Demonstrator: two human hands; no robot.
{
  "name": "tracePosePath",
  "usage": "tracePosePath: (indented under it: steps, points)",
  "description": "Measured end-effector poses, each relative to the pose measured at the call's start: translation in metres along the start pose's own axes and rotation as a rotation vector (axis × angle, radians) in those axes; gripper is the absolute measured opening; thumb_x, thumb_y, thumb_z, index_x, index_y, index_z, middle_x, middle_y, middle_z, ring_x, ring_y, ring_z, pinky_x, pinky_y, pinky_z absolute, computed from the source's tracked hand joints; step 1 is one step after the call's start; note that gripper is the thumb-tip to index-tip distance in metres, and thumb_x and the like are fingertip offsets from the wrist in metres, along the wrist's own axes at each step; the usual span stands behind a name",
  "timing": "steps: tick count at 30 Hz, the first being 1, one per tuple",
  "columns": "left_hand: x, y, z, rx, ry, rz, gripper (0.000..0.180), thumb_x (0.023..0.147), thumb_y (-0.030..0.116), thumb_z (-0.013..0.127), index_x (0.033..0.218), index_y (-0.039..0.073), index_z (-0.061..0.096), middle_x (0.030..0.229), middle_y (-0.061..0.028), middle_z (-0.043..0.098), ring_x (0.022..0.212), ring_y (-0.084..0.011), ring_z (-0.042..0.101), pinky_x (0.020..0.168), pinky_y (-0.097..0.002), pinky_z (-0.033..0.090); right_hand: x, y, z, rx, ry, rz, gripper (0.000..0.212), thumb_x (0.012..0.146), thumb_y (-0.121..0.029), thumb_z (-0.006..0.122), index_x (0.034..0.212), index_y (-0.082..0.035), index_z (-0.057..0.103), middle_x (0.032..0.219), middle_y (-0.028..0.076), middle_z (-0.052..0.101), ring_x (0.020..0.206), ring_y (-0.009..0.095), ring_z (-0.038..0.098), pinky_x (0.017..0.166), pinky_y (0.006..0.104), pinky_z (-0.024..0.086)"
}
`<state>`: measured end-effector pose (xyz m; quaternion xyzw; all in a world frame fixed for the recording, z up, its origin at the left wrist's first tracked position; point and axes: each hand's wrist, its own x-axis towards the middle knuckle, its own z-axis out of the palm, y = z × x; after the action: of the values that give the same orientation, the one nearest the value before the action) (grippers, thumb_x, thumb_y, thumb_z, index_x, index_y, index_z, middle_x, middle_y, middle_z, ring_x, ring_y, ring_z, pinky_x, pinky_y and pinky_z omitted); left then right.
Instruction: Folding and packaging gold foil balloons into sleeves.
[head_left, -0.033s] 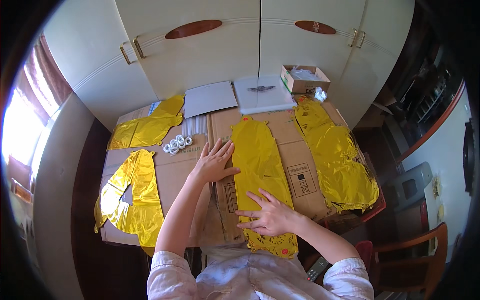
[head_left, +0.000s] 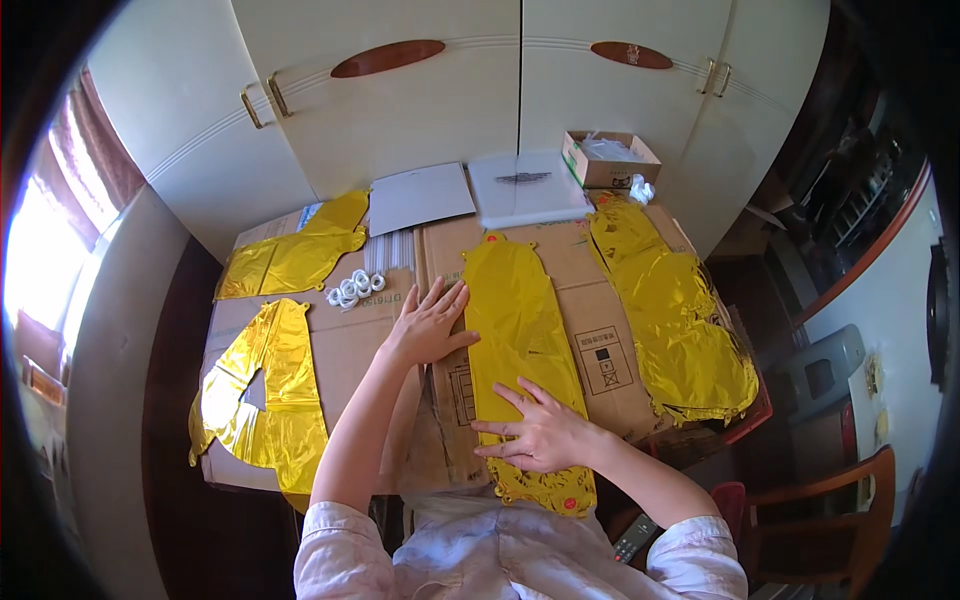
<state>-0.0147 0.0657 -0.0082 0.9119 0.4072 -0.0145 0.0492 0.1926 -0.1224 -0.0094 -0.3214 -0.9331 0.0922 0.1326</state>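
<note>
A long flat gold foil balloon [head_left: 515, 310], not inflated, lies lengthwise in front of me on cardboard, its near end reaching the table's front edge. My left hand [head_left: 430, 325] rests with fingers spread along its left edge, partly on the cardboard. Lower down, my right hand [head_left: 535, 430] lies across the foil, fingers stretched out and apart. Neither hand grips anything. Small red round marks show at the balloon's two ends. To the left lies another gold foil balloon [head_left: 290, 400] with a hole in it.
More gold foil lies at the far left [head_left: 300, 250] and in a heap at right [head_left: 680, 330]. White ribbon rolls [head_left: 355, 288] sit near clear straws [head_left: 392, 250]. Behind are a grey board [head_left: 420, 198], a clear plastic bag [head_left: 525, 190] and an open box [head_left: 610, 160]. A wooden chair [head_left: 870, 510] stands right.
</note>
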Motion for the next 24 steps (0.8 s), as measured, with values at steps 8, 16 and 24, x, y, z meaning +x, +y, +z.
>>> tracePosePath:
  steps: [8,16,24]
  points:
    - [0.007,0.005,-0.001,-0.039,0.081,-0.083,0.063,0.100,0.045,0.038,0.153,0.012,0.031,0.158,-0.0038,0.032,0.149,-0.0254,0.018,0.120,-0.0517,0.010,0.000,0.000,-0.001,0.010,0.013,-0.003,0.037,0.090,-0.036,0.059,0.125,-0.044,0.063,0.145,-0.011,0.050,0.140,0.043,0.032,0.115,0.0626,0.021]
    - [0.029,0.002,0.009,-0.024,0.190,-0.217,0.059,0.099,0.039,0.036,0.151,0.011,0.033,0.156,-0.0045,0.034,0.149,-0.0266,0.020,0.119,-0.0540,0.013,-0.001,-0.001,-0.001,-0.009,0.010,-0.009,0.036,0.090,-0.036,0.059,0.126,-0.042,0.063,0.145,-0.011,0.049,0.140,0.042,0.032,0.114,0.0623,0.022]
    - [0.027,0.002,0.012,-0.107,0.387,-0.214,0.062,0.095,0.037,0.049,0.146,0.004,0.038,0.153,-0.0152,0.037,0.146,-0.0286,0.026,0.119,-0.0505,0.019,0.001,0.001,-0.002,-0.009,-0.068,0.043,0.052,0.094,-0.038,0.054,0.145,-0.032,0.045,0.154,-0.003,0.038,0.143,0.038,0.030,0.117,0.0577,0.019]
